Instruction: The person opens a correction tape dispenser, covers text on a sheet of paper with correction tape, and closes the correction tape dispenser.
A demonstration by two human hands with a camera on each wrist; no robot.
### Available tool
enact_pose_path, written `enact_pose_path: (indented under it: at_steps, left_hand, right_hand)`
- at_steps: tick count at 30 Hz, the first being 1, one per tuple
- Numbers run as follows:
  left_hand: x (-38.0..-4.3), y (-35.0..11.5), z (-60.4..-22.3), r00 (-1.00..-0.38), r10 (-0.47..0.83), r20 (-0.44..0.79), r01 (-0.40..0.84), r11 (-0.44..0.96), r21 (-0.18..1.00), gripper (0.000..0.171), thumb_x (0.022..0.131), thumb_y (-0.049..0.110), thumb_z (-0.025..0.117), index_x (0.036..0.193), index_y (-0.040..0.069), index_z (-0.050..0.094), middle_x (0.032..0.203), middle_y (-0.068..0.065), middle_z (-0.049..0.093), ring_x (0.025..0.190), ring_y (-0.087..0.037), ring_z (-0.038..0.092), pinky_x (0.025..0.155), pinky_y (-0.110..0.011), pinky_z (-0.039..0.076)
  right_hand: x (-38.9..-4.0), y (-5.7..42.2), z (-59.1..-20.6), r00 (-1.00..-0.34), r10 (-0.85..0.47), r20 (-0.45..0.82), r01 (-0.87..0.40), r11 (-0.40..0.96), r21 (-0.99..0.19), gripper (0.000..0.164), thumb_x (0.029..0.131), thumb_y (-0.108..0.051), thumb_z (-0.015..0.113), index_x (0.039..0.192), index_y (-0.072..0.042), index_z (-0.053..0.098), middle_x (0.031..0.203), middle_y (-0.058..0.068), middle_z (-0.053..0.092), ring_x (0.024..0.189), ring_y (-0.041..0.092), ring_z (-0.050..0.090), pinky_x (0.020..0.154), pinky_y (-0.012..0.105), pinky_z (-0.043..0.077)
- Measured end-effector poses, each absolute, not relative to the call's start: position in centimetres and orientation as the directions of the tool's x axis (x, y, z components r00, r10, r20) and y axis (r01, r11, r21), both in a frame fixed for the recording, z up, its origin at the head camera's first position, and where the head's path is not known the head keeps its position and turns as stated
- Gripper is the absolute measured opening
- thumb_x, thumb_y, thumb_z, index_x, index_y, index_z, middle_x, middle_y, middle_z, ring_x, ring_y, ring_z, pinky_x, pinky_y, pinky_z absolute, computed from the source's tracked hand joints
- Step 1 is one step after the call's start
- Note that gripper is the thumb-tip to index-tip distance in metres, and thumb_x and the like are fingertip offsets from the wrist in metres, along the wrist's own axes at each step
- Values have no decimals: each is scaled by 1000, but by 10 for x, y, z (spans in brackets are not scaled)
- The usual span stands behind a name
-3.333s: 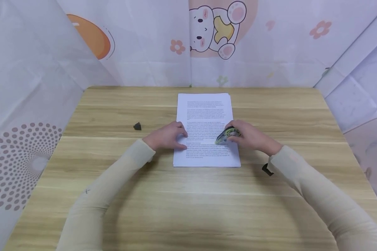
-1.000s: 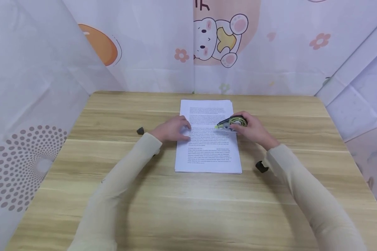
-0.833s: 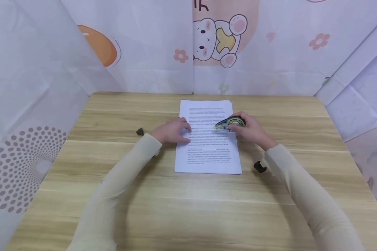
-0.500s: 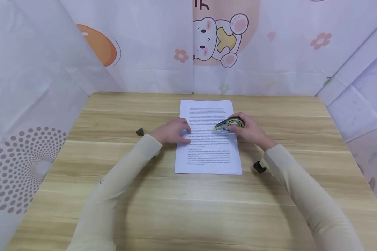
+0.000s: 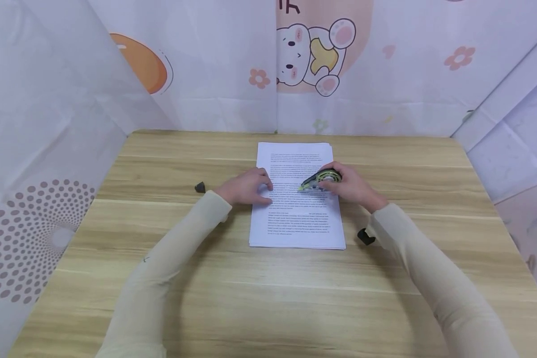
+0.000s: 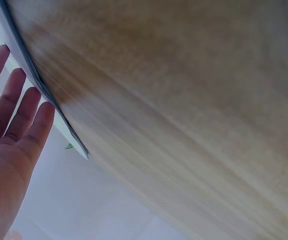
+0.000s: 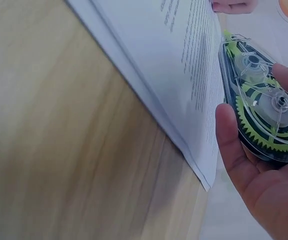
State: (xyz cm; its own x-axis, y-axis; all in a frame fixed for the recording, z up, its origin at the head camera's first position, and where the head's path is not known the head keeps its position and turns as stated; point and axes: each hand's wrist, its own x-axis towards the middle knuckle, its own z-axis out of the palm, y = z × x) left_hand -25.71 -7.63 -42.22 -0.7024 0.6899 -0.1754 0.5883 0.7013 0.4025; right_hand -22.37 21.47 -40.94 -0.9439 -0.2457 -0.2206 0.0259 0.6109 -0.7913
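A stack of printed paper (image 5: 295,233) lies on the wooden table. My right hand (image 5: 353,186) grips a correction tape dispenser (image 5: 320,179), its tip pointing left over the middle of the text. The right wrist view shows the clear case of the correction tape (image 7: 266,100) with green gears inside, held between thumb and fingers. My left hand (image 5: 246,186) rests on the left edge of the stack. In the left wrist view, the fingers (image 6: 21,110) are fairly straight and touch the paper's edge. A white gap shows in one text line lower on the page.
One small black object (image 5: 200,187) lies on the table left of my left hand. Another black piece (image 5: 366,236) sits beside my right sleeve, partly hidden by it. Behind the table (image 5: 268,308) hangs a printed curtain (image 5: 215,59).
Since 3.3 seconds ago, my right hand has moved the correction tape up from a lower line, where a white gap now shows. In the last second it slid left and slightly down.
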Motion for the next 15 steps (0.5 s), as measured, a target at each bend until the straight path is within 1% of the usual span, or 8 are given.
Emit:
enact_pose_path:
  at_steps: [4, 10, 15]
  left_hand:
    - [-257, -76, -421, -707, 680, -195, 571, 712, 409, 32, 78, 34, 72, 101, 12, 68, 110, -4, 56, 104, -20, 49, 96, -35, 39]
    - [-256, -75, -421, -707, 680, -195, 571, 712, 409, 33, 78, 34, 72, 101, 11, 68, 110, -4, 57, 104, -20, 49, 95, -34, 39]
    - [-257, -75, -422, -705, 684, -188, 581, 708, 402, 33, 78, 35, 72, 101, 11, 69, 108, -4, 56, 102, -20, 48, 94, -34, 40]
  right_hand:
    - [-224, 210, -412, -936, -268, -230, 26, 598, -801, 39, 87, -20, 65, 123, -10, 52, 115, 14, 56, 90, 22, 55, 69, 32, 52]
    - [-224, 204, -410, -928, -293, -232, 25, 570, -821, 40, 86, -18, 65, 123, -10, 52, 117, 14, 55, 92, 23, 55, 68, 29, 51]
    - [-224, 203, -409, -927, -294, -233, 22, 578, -816, 38, 87, -18, 65, 122, -10, 51, 117, 13, 55, 92, 23, 55, 69, 28, 50]
